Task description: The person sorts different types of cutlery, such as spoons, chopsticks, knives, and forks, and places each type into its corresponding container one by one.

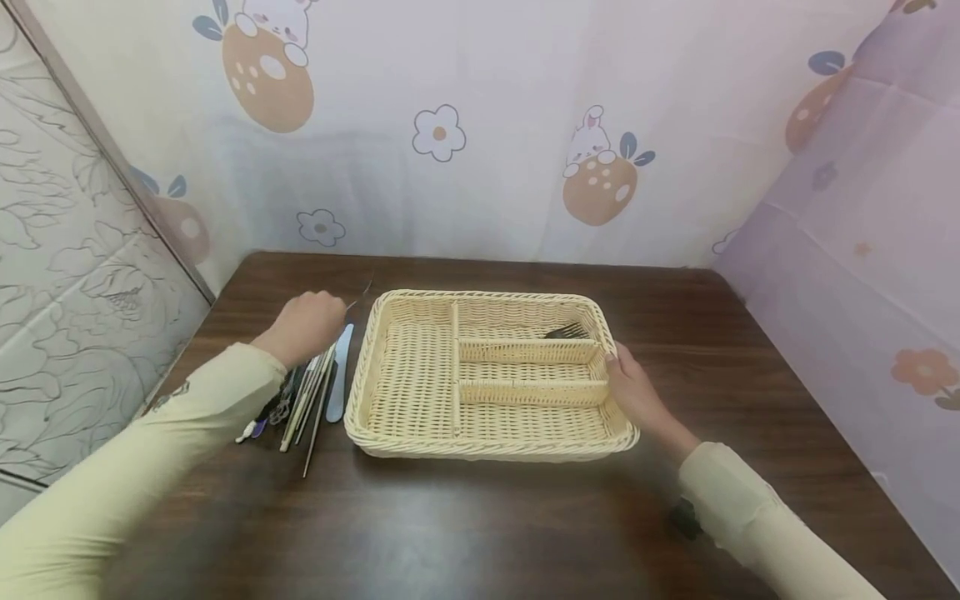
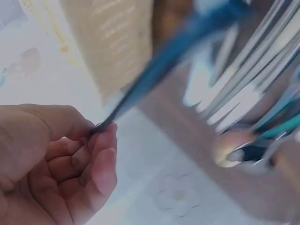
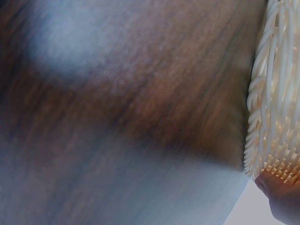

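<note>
My left hand [image 1: 306, 323] pinches the end of a slim metal piece of cutlery [image 1: 362, 298] between thumb and fingers, above the table just left of the basket. In the left wrist view this cutlery [image 2: 164, 63] is blurred, so its exact kind is unclear. My right hand [image 1: 636, 385] grips the right rim of a cream wicker basket [image 1: 456, 367], with the thumb on the inner side. The basket has one large left compartment and three narrower right ones. A fork [image 1: 567, 332] lies in the back right compartment. In the right wrist view, the thumb [image 3: 277, 190] touches the weave.
Left of the basket lie a light-blue knife [image 1: 340, 375], several chopsticks [image 1: 307, 392] and other utensils [image 1: 258, 427], partly under my left forearm. All rest on a dark wooden table [image 1: 420, 533]. A patterned curtain [image 1: 495, 200] hangs behind and to the right.
</note>
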